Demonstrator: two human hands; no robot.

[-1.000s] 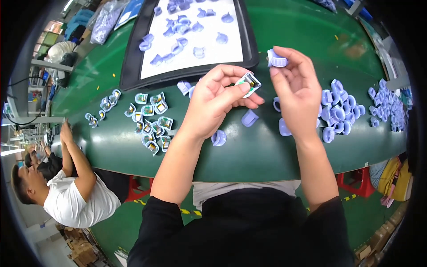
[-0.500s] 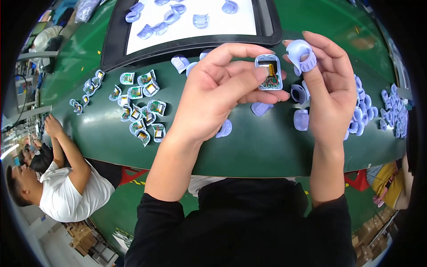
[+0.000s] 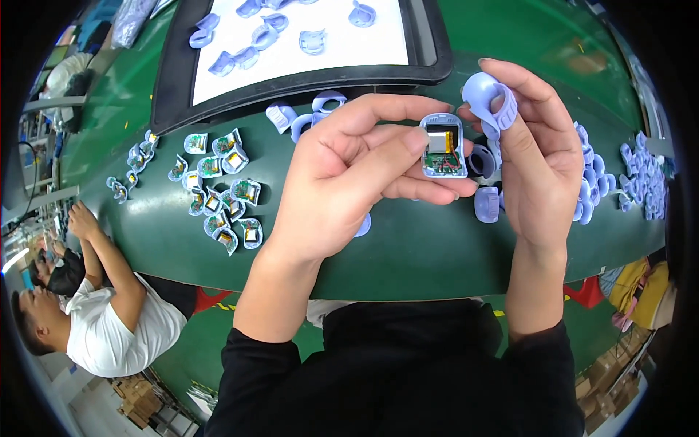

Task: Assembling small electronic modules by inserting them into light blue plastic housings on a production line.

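Observation:
My left hand pinches a small lavender plastic shell with its open side up; a silvery battery and a green circuit board show inside it. Just to the right, my right hand holds a lavender ring-shaped plastic cover between thumb and fingers, close beside the shell's upper right corner. Both hands hover above the green table.
A black tray with a white sheet holds several lavender parts at the back. Several open shells with circuit boards lie at the left, a heap of lavender covers at the right. A person in a white shirt sits lower left.
Both hands have come closer to the camera. The left hand has turned the shell open side up, and the right hand has brought the ring-shaped cover up next to it.

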